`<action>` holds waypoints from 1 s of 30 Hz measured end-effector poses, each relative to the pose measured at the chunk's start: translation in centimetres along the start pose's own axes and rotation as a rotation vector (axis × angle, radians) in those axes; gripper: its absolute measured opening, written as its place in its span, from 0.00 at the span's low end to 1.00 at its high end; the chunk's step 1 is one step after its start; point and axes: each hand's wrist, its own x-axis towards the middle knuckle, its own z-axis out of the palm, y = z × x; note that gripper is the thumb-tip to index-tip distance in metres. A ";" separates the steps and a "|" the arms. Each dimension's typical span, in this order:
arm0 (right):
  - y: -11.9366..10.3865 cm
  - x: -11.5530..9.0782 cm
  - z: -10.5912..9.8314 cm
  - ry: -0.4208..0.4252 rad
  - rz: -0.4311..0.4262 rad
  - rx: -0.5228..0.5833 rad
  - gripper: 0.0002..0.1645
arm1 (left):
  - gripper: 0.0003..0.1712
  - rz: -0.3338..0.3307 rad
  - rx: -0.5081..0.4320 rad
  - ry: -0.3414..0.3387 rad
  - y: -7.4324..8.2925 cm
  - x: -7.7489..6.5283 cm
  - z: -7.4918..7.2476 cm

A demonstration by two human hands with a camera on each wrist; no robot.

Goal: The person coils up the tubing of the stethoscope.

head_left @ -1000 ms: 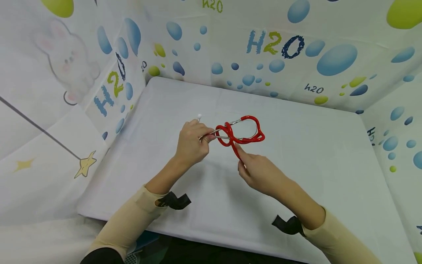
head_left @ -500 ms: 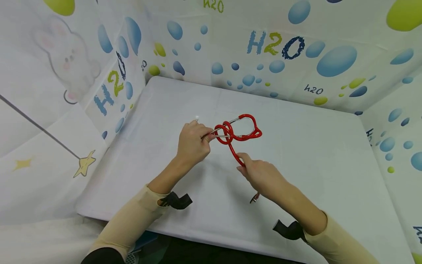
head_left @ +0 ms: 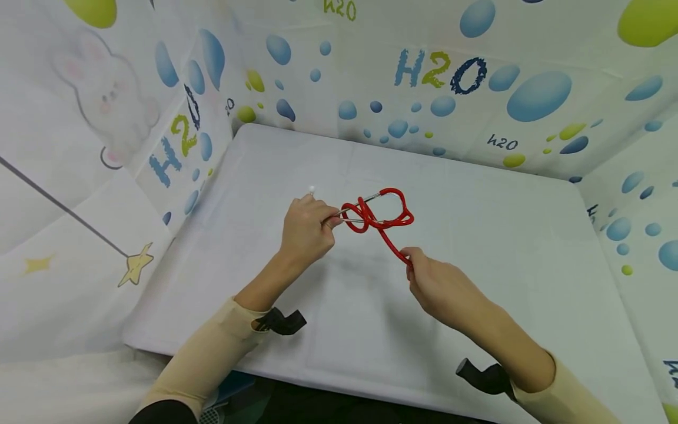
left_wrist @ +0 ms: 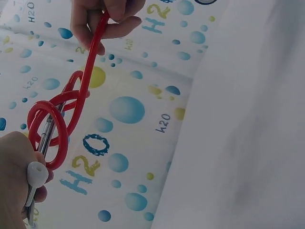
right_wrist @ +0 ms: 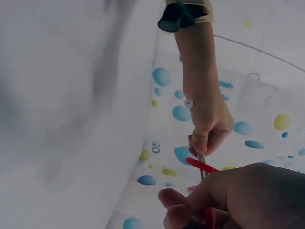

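Observation:
A stethoscope with red tubing (head_left: 396, 222) is held above the white table. My left hand (head_left: 307, 229) grips its metal ear tubes (left_wrist: 46, 136) together, and a white ear tip (left_wrist: 37, 174) sticks out past the fingers. Red loops wind around the metal tubes just beyond the left fingertips, with a wider red bend further right. My right hand (head_left: 442, 288) pinches the tubing's free length, which runs taut from the loops down to the right. In the right wrist view the right hand (right_wrist: 233, 195) covers most of the tubing. The chest piece is hidden.
Below both hands is a white-covered table (head_left: 254, 330). A white curtain (head_left: 339, 70) with blue drops and H2O lettering stands behind it and along both sides. Black straps (head_left: 283, 323) stick out at the wrists over cream sleeves (head_left: 203, 353).
My right hand has drawn the red tubing away, down and to the right, so the length between it and the loops is longer. The left hand has barely shifted. The chest piece showed briefly.

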 end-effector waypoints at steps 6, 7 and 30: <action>-0.1 -0.8 -0.3 -0.080 -0.019 -0.014 0.31 | 0.06 -0.001 0.014 -0.003 0.1 0.0 0.3; -0.1 -0.9 -0.3 -0.078 -0.015 -0.026 0.31 | 0.05 0.000 0.023 -0.006 0.1 0.1 0.4; -0.2 -0.3 -2.2 0.188 -0.175 -0.321 0.10 | 0.06 0.136 0.228 -0.129 -0.7 -0.9 2.8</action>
